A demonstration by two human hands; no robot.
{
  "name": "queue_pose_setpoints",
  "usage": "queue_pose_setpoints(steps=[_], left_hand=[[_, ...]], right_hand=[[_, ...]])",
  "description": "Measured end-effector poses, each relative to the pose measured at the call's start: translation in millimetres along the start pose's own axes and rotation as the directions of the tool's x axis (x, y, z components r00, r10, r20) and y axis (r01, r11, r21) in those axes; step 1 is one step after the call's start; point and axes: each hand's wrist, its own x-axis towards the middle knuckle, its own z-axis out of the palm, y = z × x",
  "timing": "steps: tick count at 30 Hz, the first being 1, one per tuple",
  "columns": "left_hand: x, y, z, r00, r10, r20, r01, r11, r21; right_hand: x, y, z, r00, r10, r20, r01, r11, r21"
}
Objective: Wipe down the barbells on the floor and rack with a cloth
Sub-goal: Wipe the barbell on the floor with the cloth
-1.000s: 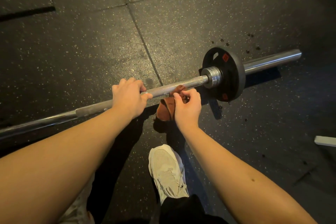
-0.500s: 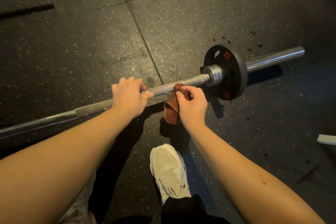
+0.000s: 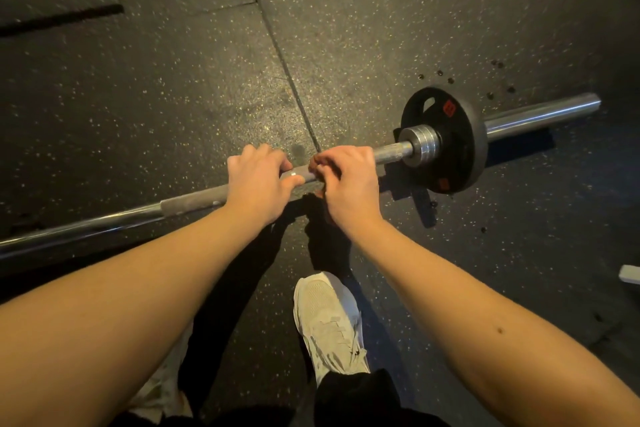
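Observation:
A steel barbell (image 3: 104, 224) lies across the black rubber floor, running from the left edge up to the right. A black weight plate (image 3: 457, 149) sits on its right sleeve. My left hand (image 3: 258, 180) grips the bar's knurled shaft. Right beside it, my right hand (image 3: 348, 180) is curled over the shaft with a brown cloth (image 3: 315, 163) under it. Only a small edge of the cloth shows between thumb and fingers; the hand hides all else of it.
My white shoe (image 3: 329, 319) stands on the floor just below the bar, with my other shoe (image 3: 162, 388) at the lower left. A white object (image 3: 630, 274) pokes in at the right edge. Seams run through the speckled rubber floor (image 3: 173, 80).
The cloth hung loose below the bar from my right hand's pinch. My right hand has now closed over the shaft with the cloth under it. My left hand kept its grip.

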Motion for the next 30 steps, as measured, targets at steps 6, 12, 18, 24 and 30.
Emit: queue_pose_setpoints(steps=[6, 12, 18, 24, 30], left_hand=[[-1, -15, -17, 0.974, 0.178, 0.142, -0.2, 0.967, 0.157], [-3, -53, -64, 0.921, 0.261, 0.289, -0.347, 0.888, 0.303], [-21, -89, -68, 0.922, 0.262, 0.283, -0.329, 0.918, 0.221], [-22, -71, -37, 0.963, 0.248, 0.103, -0.259, 0.959, 0.113], [-18, -75, -32, 0.948, 0.317, 0.033, -0.318, 0.938, 0.137]], right_hand=[[14, 30, -29, 0.997, 0.08, 0.02, -0.077, 0.991, -0.107], [-6, -20, 9, 0.988, -0.084, 0.131, 0.088, 0.996, -0.03], [6, 12, -21, 0.999, 0.022, 0.029, -0.019, 0.994, -0.107], [-21, -8, 6, 0.942, 0.304, -0.141, -0.289, 0.95, 0.114], [-29, -13, 18, 0.959, 0.253, -0.125, -0.229, 0.956, 0.181]])
